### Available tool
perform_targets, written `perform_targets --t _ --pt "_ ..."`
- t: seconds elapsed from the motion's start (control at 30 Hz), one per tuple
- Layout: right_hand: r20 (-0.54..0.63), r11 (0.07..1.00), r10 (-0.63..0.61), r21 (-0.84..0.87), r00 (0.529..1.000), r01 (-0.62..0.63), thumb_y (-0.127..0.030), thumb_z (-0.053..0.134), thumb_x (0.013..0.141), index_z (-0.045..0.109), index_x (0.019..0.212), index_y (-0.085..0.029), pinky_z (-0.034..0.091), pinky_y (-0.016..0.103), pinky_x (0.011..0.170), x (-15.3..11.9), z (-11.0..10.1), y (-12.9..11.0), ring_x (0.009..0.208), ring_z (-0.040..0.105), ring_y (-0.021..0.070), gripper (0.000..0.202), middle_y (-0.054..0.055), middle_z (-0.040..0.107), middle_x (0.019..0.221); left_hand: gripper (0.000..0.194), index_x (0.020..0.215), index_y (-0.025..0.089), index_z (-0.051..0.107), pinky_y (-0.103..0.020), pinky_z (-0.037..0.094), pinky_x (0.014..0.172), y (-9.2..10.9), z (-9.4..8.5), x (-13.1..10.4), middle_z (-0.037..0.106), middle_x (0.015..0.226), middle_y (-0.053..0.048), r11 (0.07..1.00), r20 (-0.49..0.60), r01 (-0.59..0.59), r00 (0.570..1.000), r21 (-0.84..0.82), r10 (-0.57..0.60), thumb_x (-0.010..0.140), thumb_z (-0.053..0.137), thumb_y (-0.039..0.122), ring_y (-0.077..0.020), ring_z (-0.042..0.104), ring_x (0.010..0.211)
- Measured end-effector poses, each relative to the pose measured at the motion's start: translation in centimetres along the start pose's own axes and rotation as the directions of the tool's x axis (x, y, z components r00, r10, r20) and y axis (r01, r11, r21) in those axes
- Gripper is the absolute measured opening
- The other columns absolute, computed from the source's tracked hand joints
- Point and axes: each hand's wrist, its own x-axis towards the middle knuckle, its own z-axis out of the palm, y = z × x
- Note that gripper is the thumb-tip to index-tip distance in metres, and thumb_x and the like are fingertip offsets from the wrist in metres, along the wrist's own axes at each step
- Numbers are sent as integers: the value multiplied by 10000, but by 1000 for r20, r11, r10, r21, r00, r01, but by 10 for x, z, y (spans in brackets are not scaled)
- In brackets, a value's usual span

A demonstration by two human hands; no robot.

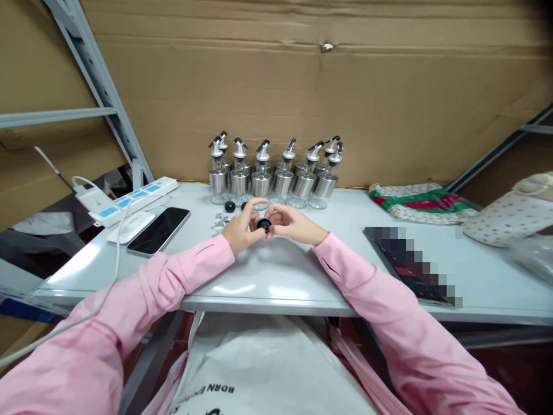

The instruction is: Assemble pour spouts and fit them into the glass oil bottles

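Between my two hands, just above the table, is a small round black cap [264, 225]. My left hand [243, 229] pinches it from the left, the index finger raised over it. From the right side, my right hand [290, 223] grips the same cap with thumb and fingers. Close behind my left hand lies another black cap [230, 206], and a further black piece is partly hidden by the fingers. Some small silvery parts [221, 221] rest beside my left hand. Behind both hands stand several glass-and-steel bottles [261, 182] with pourer tops.
A phone [159, 230], a white pad and a power strip [138, 199] with a white cable occupy the left. To the right are a dark flat packet [408, 265], a patterned cloth [415, 202] and a dotted roll [510, 210]. A cardboard wall [259, 86] rises behind the table.
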Motion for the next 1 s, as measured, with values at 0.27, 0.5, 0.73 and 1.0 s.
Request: perform_targets --t 0.27,0.5,0.73,1.0 --pt "5 998 -67 -21 998 67 -104 552 580 410 740 -192 450 217 490 -1 2 -3 503 539 79 232 -60 577 636 421 1034 202 370 -195 312 502 -1 2 -1 374 556 101 997 9 -73 997 27 72 630 489 209 -73 357 465" --pt "0 991 -78 -104 997 78 -109 528 577 429 719 -185 379 168 388 -3 2 -6 409 486 57 189 -89 508 518 311 799 218 268 -187 288 466 3 2 -3 382 542 105 997 -37 -66 997 43 68 585 494 230 -62 317 438" --pt "-39 986 -90 -145 995 84 -113 550 569 408 702 -182 379 163 357 -3 4 -6 414 496 44 206 -59 549 680 282 730 215 245 -195 257 470 7 1 -3 325 569 88 992 -34 -72 997 103 76 575 481 224 -62 295 456" --pt "-49 990 -72 -126 996 65 -114 569 566 384 698 -192 385 172 347 -2 7 -5 418 497 51 241 -53 553 702 280 705 214 241 -200 239 473 10 -4 -1 305 541 92 986 5 -69 998 150 69 570 487 221 -67 289 464"
